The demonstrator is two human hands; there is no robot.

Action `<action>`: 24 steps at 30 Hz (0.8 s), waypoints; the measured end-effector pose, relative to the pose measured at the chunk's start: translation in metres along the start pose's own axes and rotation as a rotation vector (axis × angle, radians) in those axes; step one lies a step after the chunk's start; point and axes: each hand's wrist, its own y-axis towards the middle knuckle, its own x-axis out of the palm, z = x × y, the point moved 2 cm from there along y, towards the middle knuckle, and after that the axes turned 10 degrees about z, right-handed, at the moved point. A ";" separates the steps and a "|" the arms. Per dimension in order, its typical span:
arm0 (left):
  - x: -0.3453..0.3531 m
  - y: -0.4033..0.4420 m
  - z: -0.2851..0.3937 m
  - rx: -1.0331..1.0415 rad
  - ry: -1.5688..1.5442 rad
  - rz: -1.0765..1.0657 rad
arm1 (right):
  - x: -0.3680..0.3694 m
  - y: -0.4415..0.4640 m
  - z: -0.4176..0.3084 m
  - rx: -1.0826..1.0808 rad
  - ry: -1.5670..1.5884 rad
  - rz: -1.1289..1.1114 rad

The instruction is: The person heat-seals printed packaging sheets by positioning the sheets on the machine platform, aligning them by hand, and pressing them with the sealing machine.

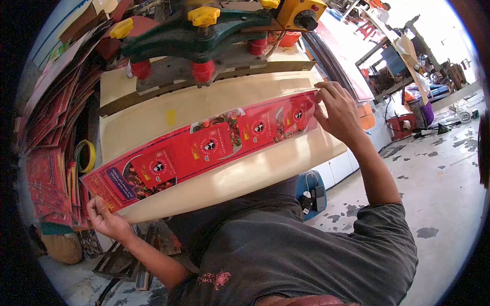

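A long red printed sheet [186,155] with food pictures and round logos lies slantwise across a cream board [245,176]. My left hand [108,220] pinches the sheet's near left corner between thumb and fingers. At the far right end, my right hand [338,109] has its fingers closed on the sheet's edge, the thumb underneath or beside it; the exact contact is partly hidden. Just beyond the sheet stands a green machine clamp bar [219,31] with yellow knobs [204,17] and red cylinders [202,71].
Stacks of red printed sheets [48,178] fill the left side, beside a roll of yellow tape [86,156]. A yellow control box [301,14] with a black dial is at the top. A blue container [311,196] with a charger stands below the board's right edge.
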 end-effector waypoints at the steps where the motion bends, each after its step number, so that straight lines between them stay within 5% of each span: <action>1: 0.001 -0.001 0.003 -0.007 0.002 -0.011 | 0.002 -0.001 0.001 -0.004 -0.008 0.002; 10: 0.004 -0.003 0.006 0.017 0.049 0.050 | -0.003 -0.003 0.010 0.138 0.090 0.024; 17: -0.001 0.000 0.000 0.024 0.064 0.029 | -0.003 -0.004 0.000 0.043 0.082 0.045; 24: 0.003 -0.001 0.005 0.034 0.003 0.017 | 0.008 -0.012 0.011 0.173 0.048 -0.115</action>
